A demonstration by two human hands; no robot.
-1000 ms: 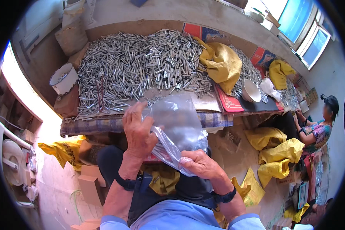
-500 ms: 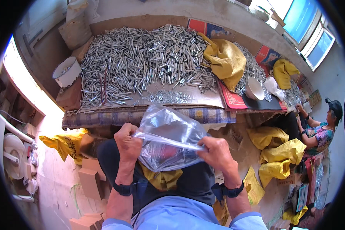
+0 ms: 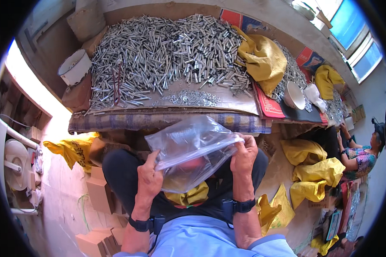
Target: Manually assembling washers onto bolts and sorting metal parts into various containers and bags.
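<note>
Over my lap I hold a clear plastic bag (image 3: 193,150) by its upper edge, stretched between both hands. My left hand (image 3: 151,173) is closed on the bag's left side, with the thumb pointing up. My right hand (image 3: 243,155) pinches the right end of the edge, a little higher. Through the film a red patch shows that I cannot make out. Below the bag, a yellow woven sack (image 3: 188,195) lies between my legs. In front of me, a heap of metal sleeves (image 3: 158,60) covers the table, with small washers (image 3: 193,98) scattered near its front edge.
A white enamel pot (image 3: 74,68) stands left of the heap, and a white bowl (image 3: 294,95) stands at its right. Yellow sacks (image 3: 317,171) lie on the floor to the right, near a seated person (image 3: 360,154). Cardboard boxes (image 3: 101,195) stand at my left.
The bag has tilted, its right end now higher. My left hand has moved down and slightly right, and my right hand has risen. The whole view has shifted slightly.
</note>
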